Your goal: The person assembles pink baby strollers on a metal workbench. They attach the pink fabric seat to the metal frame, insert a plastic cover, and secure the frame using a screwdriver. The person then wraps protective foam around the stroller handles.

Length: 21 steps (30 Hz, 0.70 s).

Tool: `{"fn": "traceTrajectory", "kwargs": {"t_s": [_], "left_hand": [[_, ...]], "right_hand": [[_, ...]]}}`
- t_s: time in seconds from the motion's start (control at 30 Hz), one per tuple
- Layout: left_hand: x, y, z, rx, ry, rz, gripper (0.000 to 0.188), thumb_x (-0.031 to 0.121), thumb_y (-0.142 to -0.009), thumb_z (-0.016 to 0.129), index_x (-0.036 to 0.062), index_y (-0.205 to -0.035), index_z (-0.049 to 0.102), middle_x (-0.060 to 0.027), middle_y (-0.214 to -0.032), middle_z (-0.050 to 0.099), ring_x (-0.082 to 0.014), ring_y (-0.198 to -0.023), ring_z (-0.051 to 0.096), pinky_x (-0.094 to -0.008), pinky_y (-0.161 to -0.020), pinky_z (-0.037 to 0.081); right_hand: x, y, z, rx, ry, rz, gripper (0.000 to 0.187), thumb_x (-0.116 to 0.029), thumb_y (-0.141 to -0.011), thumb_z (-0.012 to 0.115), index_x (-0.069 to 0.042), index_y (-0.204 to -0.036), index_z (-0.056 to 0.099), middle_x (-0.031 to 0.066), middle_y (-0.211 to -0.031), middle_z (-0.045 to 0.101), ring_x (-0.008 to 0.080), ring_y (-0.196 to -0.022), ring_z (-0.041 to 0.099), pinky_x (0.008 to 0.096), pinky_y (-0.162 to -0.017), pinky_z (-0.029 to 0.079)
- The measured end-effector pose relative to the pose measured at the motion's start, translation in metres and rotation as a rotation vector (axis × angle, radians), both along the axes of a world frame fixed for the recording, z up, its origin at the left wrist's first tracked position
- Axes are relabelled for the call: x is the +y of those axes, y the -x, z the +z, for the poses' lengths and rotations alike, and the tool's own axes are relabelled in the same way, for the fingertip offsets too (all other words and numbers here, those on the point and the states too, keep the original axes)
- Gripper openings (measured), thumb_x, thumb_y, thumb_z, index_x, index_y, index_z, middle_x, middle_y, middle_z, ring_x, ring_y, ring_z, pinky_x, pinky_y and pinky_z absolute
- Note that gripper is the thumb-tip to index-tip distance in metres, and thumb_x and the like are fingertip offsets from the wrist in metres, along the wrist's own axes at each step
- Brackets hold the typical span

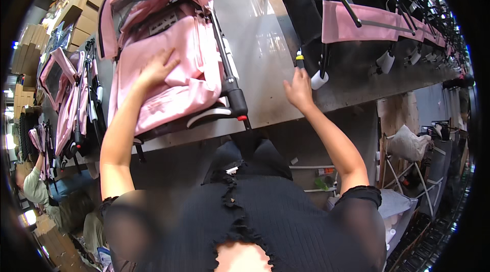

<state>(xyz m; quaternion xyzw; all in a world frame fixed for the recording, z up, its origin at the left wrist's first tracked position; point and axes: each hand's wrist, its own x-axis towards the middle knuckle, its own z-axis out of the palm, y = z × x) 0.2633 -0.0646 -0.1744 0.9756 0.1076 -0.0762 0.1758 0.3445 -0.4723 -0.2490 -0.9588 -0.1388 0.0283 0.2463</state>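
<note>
A pink stroller (163, 57) with a hood, black frame and clear window panel lies on the grey worktable at my left. My left hand (159, 70) rests flat on its pink fabric, fingers spread. To the right, my right hand (300, 90) has its fingers around the end of a small tool with a black and yellow handle (300, 60); its thumb stands out to the side. The tool's far end looks pale, and its exact kind is hard to make out. A white wheel-like piece (319, 80) on a black frame is close beside this hand.
Several black stroller frames with pink fabric strips (360, 22) fill the table's right side. More pink strollers (66, 93) stand at the left, near another person (35, 182). Cardboard boxes (76, 11) are stacked at the far left. The grey table (260, 75) has its near edge before me.
</note>
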Motion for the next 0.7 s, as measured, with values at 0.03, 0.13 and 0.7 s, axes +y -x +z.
{"fn": "traceTrajectory", "kwargs": {"t_s": [0.03,0.13,0.7], "left_hand": [[-0.015,-0.003,0.013,-0.091,0.25,0.099,0.049,0.033,-0.088,0.057,0.0041,-0.126,0.051,-0.0209,-0.124,0.053,-0.0338,-0.117,0.049,-0.0381,-0.101,0.036],[-0.081,0.005,0.061,-0.569,0.114,0.019,0.037,0.023,-0.086,0.06,0.0015,-0.116,0.057,-0.0173,-0.112,0.06,-0.0289,-0.105,0.057,-0.0347,-0.093,0.042],[-0.273,0.058,0.055,-0.265,-0.209,0.218,0.055,0.023,-0.078,0.064,0.006,-0.123,0.037,-0.0204,-0.095,0.061,-0.0386,-0.081,0.06,-0.0475,-0.075,0.043]], "right_hand": [[-0.008,-0.008,-0.018,-0.002,0.054,-0.042,0.065,-0.014,-0.08,0.06,0.013,-0.13,0.028,0.0371,-0.132,0.032,0.0478,-0.12,0.037,0.0461,-0.101,0.032],[-0.005,-0.037,-0.06,-0.188,0.212,-0.096,0.066,-0.012,-0.083,0.053,0.01,-0.136,0.02,0.041,-0.132,0.027,0.0485,-0.124,0.033,0.0463,-0.103,0.029],[0.013,0.088,-0.006,0.763,-1.12,0.301,0.053,-0.012,-0.086,0.057,-0.006,-0.135,0.036,-0.0004,-0.086,0.046,0.0065,-0.075,0.045,0.0213,-0.066,0.04]]}}
